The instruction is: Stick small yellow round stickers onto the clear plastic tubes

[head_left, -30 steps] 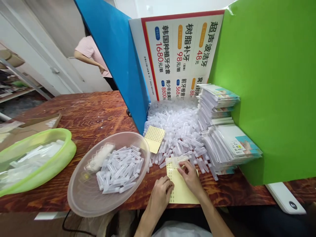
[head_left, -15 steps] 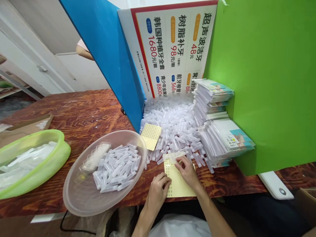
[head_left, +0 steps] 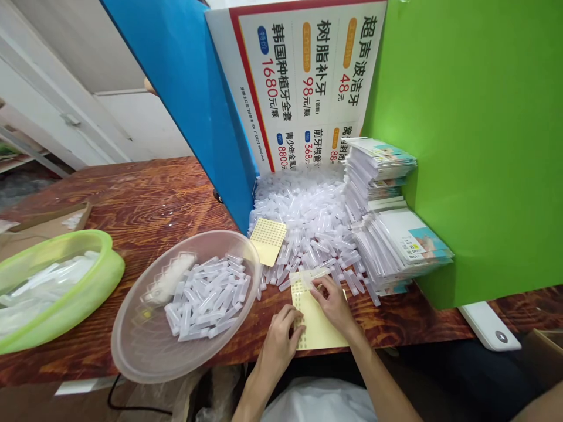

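A yellow sheet of small round stickers (head_left: pixel 323 331) lies at the table's front edge, under both hands. My left hand (head_left: pixel 278 335) rests at its left edge, thumb and forefinger apart beside the rows of dots, with nothing visible between them. Fingers bent, my right hand (head_left: pixel 331 302) pinches a small translucent plastic tube (head_left: pixel 308 275) across the top of the sheet; the fingers partly cover it. Just beyond is a large heap of similar capped tubes (head_left: pixel 303 205). Another yellow sticker sheet (head_left: pixel 268 237) lies on the heap's left side.
Left of my hands, a translucent bowl (head_left: pixel 141 357) holds tubes and a white bundle. A green basin (head_left: pixel 108 275) with plastic bags stands farther left. Stacked printed cards (head_left: pixel 396 246) lean by the green panel (head_left: pixel 488 146). A blue panel (head_left: pixel 189 99) rises behind the bowl.
My left thumb and forefinger have parted at the sheet's edge. My right hand stays nearly in place with the tube. Behind the blue panel, another person's arm has mostly gone out of sight.
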The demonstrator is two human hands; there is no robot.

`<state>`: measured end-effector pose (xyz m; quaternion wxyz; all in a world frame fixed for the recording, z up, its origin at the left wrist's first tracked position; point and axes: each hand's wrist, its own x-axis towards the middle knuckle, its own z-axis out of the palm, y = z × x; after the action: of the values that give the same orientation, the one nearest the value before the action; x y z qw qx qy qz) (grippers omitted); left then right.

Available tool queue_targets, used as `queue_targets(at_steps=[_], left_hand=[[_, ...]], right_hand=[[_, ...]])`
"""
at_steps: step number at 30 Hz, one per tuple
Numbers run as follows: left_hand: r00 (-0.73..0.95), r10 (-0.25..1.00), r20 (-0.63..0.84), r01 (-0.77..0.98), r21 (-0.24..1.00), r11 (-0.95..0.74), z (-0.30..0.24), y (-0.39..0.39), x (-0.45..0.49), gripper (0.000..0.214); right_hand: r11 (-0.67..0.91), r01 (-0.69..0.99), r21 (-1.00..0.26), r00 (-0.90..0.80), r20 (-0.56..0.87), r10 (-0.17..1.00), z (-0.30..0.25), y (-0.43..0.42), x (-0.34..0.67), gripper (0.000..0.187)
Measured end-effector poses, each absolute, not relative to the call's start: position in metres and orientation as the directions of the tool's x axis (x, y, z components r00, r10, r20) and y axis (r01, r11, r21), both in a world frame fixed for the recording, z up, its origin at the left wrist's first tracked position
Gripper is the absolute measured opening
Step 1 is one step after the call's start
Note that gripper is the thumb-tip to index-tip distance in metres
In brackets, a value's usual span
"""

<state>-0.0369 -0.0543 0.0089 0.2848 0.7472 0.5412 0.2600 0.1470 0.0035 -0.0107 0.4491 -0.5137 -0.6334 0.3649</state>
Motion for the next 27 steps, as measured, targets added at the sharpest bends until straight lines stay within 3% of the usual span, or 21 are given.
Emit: queue_targets(at_steps=[27], left_hand=[[0.257,0.963,0.079,0.660,0.714,-0.234,0.0118,-0.0536,-0.0321,0.011]], right_hand=[[0.224,0.348,-0.910,-0.071,0.213,0.974,-0.0080,0.0033,0.1478,0.010]])
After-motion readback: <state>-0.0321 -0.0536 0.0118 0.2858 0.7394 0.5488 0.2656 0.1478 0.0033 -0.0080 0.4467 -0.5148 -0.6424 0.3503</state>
